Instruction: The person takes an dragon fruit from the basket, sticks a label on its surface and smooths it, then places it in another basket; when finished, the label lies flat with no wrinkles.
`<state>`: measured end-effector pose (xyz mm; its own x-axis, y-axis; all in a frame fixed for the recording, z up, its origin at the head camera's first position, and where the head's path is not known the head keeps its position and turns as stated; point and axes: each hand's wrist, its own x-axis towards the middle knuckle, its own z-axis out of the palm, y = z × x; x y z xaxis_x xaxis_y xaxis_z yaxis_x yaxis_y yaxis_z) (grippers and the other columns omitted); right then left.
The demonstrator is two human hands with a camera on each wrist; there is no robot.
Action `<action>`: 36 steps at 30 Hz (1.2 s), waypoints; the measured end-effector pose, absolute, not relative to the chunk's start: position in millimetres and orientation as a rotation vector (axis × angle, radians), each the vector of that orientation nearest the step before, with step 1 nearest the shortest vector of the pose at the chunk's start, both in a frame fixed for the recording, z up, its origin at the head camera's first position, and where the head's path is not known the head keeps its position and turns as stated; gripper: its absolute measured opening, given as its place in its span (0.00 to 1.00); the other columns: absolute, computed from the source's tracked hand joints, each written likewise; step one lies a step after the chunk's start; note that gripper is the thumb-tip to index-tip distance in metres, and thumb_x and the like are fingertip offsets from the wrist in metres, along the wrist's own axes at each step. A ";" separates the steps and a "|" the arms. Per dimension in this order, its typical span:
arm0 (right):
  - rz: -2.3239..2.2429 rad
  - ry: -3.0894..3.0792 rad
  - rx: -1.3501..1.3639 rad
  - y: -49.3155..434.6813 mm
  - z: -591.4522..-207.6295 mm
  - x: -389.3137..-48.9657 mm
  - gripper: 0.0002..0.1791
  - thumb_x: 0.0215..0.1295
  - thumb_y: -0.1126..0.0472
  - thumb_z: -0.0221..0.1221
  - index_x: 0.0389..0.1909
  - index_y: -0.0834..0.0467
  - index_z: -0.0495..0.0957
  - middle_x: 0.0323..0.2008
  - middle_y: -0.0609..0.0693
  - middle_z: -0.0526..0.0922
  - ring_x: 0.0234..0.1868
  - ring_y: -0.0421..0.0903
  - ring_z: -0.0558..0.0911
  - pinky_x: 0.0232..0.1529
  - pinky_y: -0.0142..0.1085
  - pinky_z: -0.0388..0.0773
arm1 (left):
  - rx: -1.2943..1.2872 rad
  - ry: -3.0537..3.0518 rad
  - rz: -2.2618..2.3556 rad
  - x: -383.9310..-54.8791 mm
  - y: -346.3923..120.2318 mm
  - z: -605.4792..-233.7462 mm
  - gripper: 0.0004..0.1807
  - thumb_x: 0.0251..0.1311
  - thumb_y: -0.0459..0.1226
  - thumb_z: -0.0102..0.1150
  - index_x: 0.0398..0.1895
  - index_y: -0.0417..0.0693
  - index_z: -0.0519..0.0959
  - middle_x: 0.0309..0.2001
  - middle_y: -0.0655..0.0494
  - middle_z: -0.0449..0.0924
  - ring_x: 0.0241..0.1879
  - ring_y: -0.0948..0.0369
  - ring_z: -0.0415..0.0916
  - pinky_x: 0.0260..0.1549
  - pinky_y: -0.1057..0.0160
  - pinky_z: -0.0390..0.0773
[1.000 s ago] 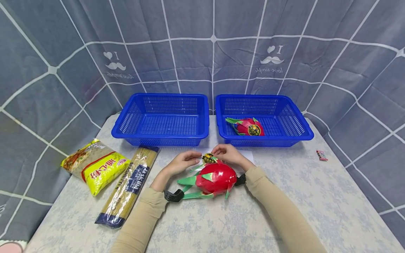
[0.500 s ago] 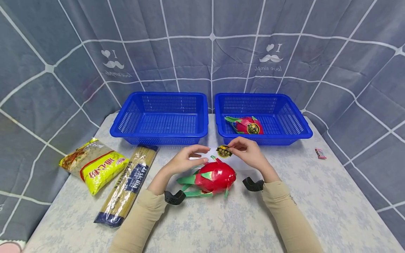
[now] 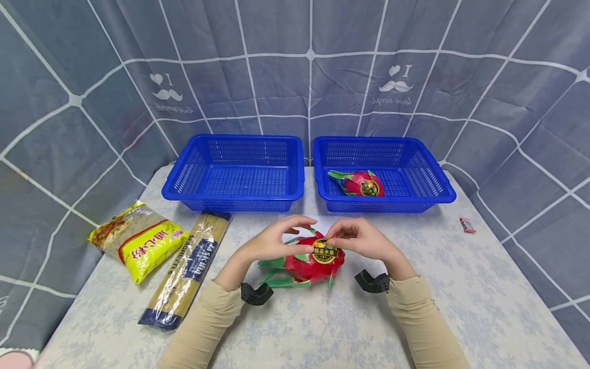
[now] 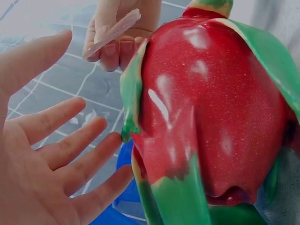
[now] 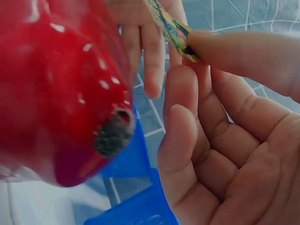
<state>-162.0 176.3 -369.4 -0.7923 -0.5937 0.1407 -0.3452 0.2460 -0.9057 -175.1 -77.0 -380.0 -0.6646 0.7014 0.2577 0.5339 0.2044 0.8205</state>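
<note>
A large red dragon fruit [image 3: 295,263] with green leaf tips lies on the table between both hands. It looks glossy and smooth in the left wrist view. My right hand [image 3: 369,241] pinches a round black-and-gold sticker [image 3: 325,253] between thumb and fingers, above the fruit's right part. Edge-on in the right wrist view, the sticker [image 5: 171,30] is clear of the fruit's surface. My left hand [image 3: 269,242] reaches over the leafy end with fingers spread, holding nothing. Its palm [image 4: 37,173] faces the dragon fruit [image 4: 201,108] from the side in the left wrist view.
Two blue plastic baskets stand at the back: the left basket [image 3: 232,198] and the right basket [image 3: 387,200], which contains another stickered dragon fruit [image 3: 359,183]. A spaghetti pack [image 3: 189,271] and a yellow noodle bag [image 3: 143,241] lie left. A small packet [image 3: 467,225] lies far right.
My right hand moved right with the sticker, out from behind the fruit, then back over its right part. My left hand shifted slightly right, its fingers still loose. The fruit stayed put.
</note>
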 end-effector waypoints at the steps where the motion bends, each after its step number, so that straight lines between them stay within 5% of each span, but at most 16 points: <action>1: -1.555 2.295 -0.878 175.5 -370.5 -162.2 0.04 0.60 0.68 0.61 0.36 0.63 0.81 0.29 0.52 0.81 0.28 0.43 0.77 0.30 0.32 0.75 | 1.179 2.309 1.440 -174.8 -76.6 -380.1 0.30 0.55 0.37 0.66 0.61 0.42 0.69 0.58 0.50 0.72 0.57 0.53 0.69 0.53 0.51 0.71; 17: -1.359 2.556 -0.948 169.1 -381.4 -161.8 0.08 0.53 0.61 0.68 0.29 0.52 0.78 0.27 0.44 0.77 0.27 0.41 0.75 0.28 0.33 0.74 | 1.173 2.368 1.408 -174.1 -66.4 -392.9 0.17 0.53 0.38 0.67 0.45 0.47 0.75 0.58 0.53 0.72 0.60 0.58 0.66 0.55 0.49 0.69; 26: -1.486 2.627 -0.966 168.0 -406.4 -146.6 0.06 0.59 0.65 0.64 0.36 0.51 0.82 0.39 0.45 0.75 0.43 0.43 0.73 0.39 0.37 0.74 | 1.030 2.241 1.543 -162.2 -56.4 -402.3 0.02 0.58 0.33 0.56 0.34 0.47 0.75 0.64 0.50 0.63 0.65 0.52 0.57 0.59 0.43 0.60; 36: -1.716 2.397 -0.837 163.3 -409.0 -131.2 0.12 0.58 0.72 0.62 0.44 0.63 0.77 0.56 0.60 0.68 0.57 0.46 0.66 0.43 0.36 0.75 | 0.593 2.358 1.833 -142.5 -53.0 -416.0 0.07 0.51 0.38 0.68 0.35 0.49 0.86 0.57 0.51 0.75 0.61 0.52 0.65 0.57 0.42 0.63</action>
<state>-131.2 163.3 -409.0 -0.8482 -0.4694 0.2454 -0.3835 0.2248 -0.8958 -142.5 -53.0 -416.0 -0.9196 0.3592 0.1589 0.2426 0.2014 0.9490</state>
